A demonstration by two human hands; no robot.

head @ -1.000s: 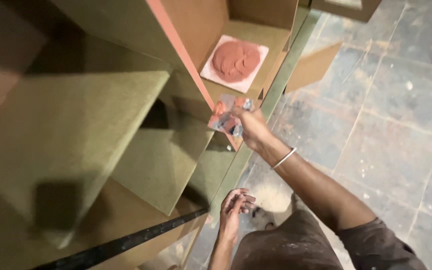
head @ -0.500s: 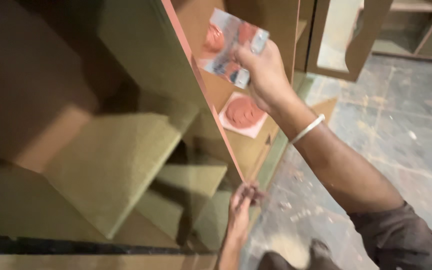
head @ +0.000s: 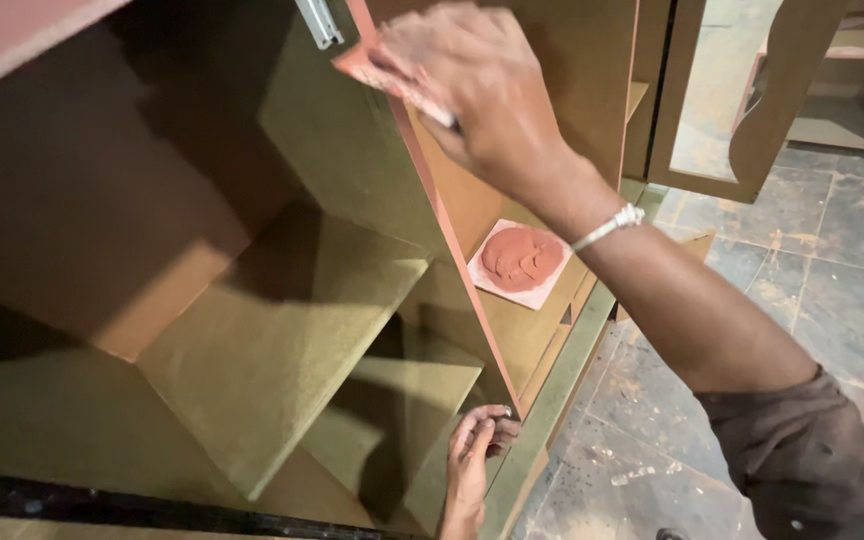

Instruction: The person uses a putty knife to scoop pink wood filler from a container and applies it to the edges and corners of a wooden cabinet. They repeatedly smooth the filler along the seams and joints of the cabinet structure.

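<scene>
My right hand (head: pixel 472 95) is raised near the top of an olive-brown wooden cabinet (head: pixel 272 330) and grips a flat scraper smeared with reddish putty (head: pixel 384 75), pressed against the front edge of an upright divider panel (head: pixel 442 230) that is coated reddish. A silver bracelet (head: pixel 607 227) circles that wrist. My left hand (head: pixel 474 455) rests low down with its fingers on the bottom of the same divider edge, holding nothing. Below my right arm, a square tile carrying a mound of reddish putty (head: pixel 519 260) lies on a shelf.
Open shelves and compartments fill the left of the cabinet. A metal drawer slide (head: pixel 318 22) is fixed near the top. A cabinet door with a cut-out opening (head: pixel 742 100) stands at the upper right. Dusty grey stone floor tiles (head: pixel 802 290) lie to the right.
My right hand has climbed along the divider edge from beside the putty tile to the top of the cabinet, carrying the scraper. My left hand stayed at the bottom of the edge.
</scene>
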